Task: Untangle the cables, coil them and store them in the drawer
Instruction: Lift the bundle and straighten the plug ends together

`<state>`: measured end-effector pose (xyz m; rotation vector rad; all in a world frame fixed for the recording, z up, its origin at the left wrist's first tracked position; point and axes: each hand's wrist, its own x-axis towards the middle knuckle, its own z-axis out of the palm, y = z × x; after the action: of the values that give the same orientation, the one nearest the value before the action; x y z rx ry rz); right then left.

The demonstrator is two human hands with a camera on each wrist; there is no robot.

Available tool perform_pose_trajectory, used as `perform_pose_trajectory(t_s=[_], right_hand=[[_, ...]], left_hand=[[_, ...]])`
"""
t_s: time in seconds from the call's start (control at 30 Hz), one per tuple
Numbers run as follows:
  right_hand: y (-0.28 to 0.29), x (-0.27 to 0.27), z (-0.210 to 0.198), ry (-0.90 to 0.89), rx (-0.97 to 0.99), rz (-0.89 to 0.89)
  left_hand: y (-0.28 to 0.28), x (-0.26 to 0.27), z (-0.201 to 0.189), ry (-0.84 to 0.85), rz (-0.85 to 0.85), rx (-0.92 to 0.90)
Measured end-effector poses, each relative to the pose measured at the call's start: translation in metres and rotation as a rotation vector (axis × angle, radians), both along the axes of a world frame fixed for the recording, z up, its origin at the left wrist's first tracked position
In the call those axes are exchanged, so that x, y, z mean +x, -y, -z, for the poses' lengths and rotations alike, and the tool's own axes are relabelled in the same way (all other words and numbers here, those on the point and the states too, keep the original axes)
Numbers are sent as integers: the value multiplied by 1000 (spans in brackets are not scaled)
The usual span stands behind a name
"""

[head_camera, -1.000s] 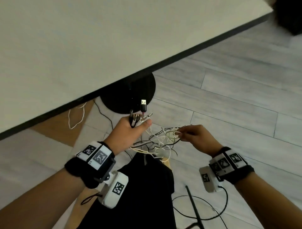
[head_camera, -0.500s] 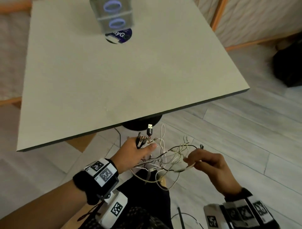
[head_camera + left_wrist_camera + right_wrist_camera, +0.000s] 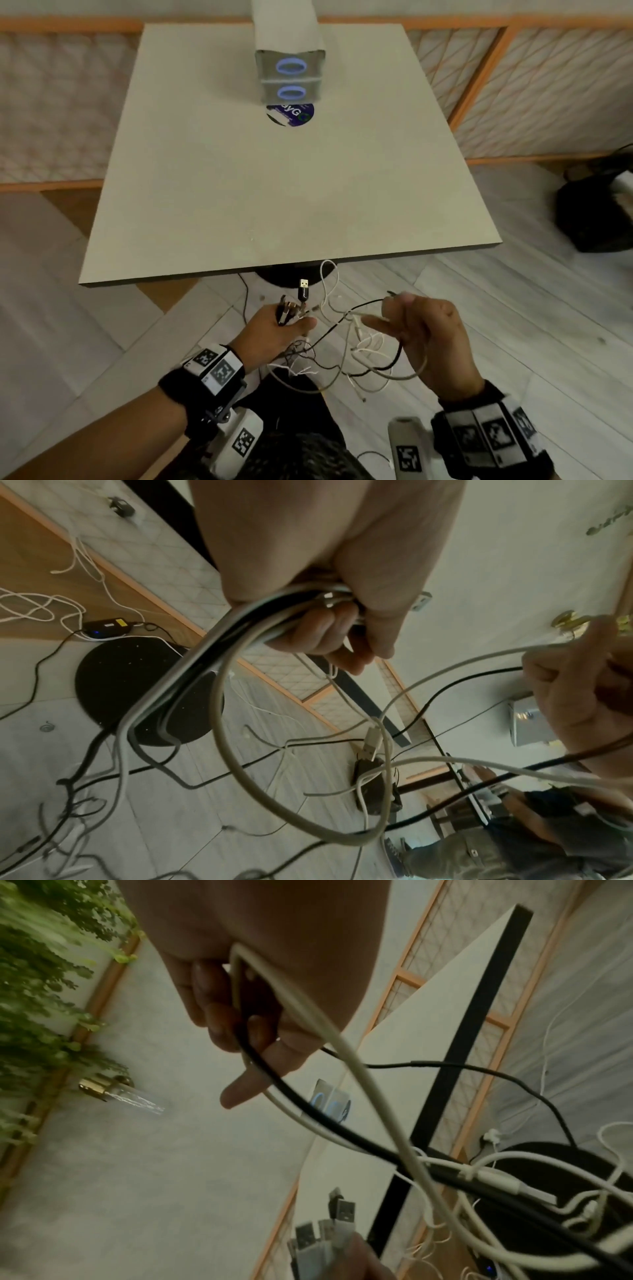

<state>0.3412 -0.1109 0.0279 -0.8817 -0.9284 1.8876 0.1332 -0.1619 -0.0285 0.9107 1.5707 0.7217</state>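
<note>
Both hands are up in front of the desk (image 3: 239, 205), below its near edge. The left hand (image 3: 274, 334) grips a bundle of plug ends, a USB plug (image 3: 303, 287) sticking up. The right hand (image 3: 428, 337) curls round a black and a beige strand of the cables (image 3: 342, 359), which dangle tangled between them. The drawer unit (image 3: 289, 78) sits shut at the desk's far side.

drawer unit (image 3: 288, 73) on table (image 3: 274, 192) far end | cables (image 3: 346, 346) below near edge, btwn hands
</note>
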Motion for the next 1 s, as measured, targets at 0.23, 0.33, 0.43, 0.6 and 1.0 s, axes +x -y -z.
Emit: perform_pose_trajectory(t_s=[0.23, 0.33, 0.43, 0.6, 1.0], right_hand=[[-25, -36, -46, -16, -86, -140], [-34, -55, -55, -2, -118, -243], [-45, -71, -64, 13, -124, -300], [-70, -88, -76, 132, -110, -257], [-59, -80, -58, 523, 278, -432]], left_hand=[[11, -8, -35, 116, -169, 170], [4, -13, -51, 150, -118, 306], [-8, -14, -71, 155, 1, 349], [-24, -19, -90, 280, -84, 310], [-32, -34, -108, 495, -501, 263]])
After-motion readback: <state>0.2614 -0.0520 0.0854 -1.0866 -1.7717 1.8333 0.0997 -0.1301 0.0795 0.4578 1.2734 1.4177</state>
